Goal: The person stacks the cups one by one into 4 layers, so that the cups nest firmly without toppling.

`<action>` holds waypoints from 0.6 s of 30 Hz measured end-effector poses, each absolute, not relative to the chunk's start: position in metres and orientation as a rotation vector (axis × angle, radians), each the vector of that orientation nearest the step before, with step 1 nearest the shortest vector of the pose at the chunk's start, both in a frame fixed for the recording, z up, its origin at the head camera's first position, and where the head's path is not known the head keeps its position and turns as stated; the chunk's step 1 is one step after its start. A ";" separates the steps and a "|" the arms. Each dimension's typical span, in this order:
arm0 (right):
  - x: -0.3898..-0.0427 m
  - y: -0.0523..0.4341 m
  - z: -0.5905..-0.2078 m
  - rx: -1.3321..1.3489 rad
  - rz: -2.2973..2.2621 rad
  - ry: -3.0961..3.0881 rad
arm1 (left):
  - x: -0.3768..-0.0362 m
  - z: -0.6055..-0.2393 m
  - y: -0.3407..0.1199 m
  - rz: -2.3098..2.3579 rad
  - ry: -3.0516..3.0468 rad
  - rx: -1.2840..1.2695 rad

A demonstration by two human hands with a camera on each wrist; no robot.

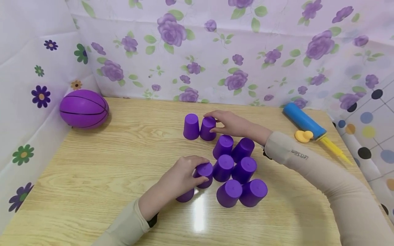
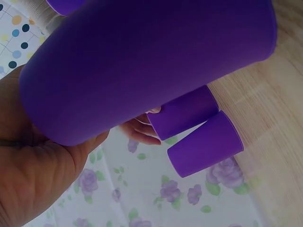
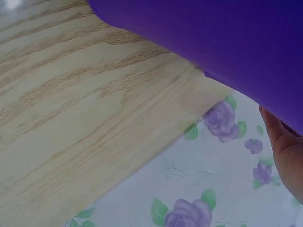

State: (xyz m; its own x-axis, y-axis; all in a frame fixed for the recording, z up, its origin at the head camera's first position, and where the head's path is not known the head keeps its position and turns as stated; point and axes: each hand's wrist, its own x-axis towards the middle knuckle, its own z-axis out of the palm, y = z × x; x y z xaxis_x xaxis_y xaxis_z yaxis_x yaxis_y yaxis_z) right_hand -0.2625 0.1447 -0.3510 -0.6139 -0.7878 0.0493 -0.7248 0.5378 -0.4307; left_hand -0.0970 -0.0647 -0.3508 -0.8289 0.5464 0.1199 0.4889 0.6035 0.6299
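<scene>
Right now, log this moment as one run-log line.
left hand: grips cup | right hand: grips far cup | other cups: upside down on table | ball: far left

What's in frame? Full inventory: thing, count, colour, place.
cups: about ten, purple, upside down, clustered mid-table; one more seems hidden under the left hand
ball: one, purple, far left corner of the table
pump: one, blue with yellow nozzle, far right
duck: one, yellow, beside the pump
table: one, light wood
floral cloth: white with purple roses, behind the table
left hand: grips a near cup
right hand: fingers on a far cup
</scene>
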 end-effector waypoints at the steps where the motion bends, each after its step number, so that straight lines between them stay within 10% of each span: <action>1: -0.262 0.145 -0.351 -1.295 -0.625 2.618 | -0.097 -0.351 -0.065 1.037 2.734 0.877; 18: -0.256 0.164 -0.352 -1.236 -0.625 2.670 | -0.101 -0.355 -0.066 1.112 2.688 0.820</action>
State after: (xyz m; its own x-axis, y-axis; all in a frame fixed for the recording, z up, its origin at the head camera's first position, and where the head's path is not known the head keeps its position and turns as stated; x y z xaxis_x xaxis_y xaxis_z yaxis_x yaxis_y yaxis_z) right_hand -0.2562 0.1640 -0.3520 -0.6547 -0.7541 0.0514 -0.6987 0.5778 -0.4218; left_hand -0.1010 -0.0660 -0.3552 -0.8462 0.5248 0.0926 0.4368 0.5836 0.6846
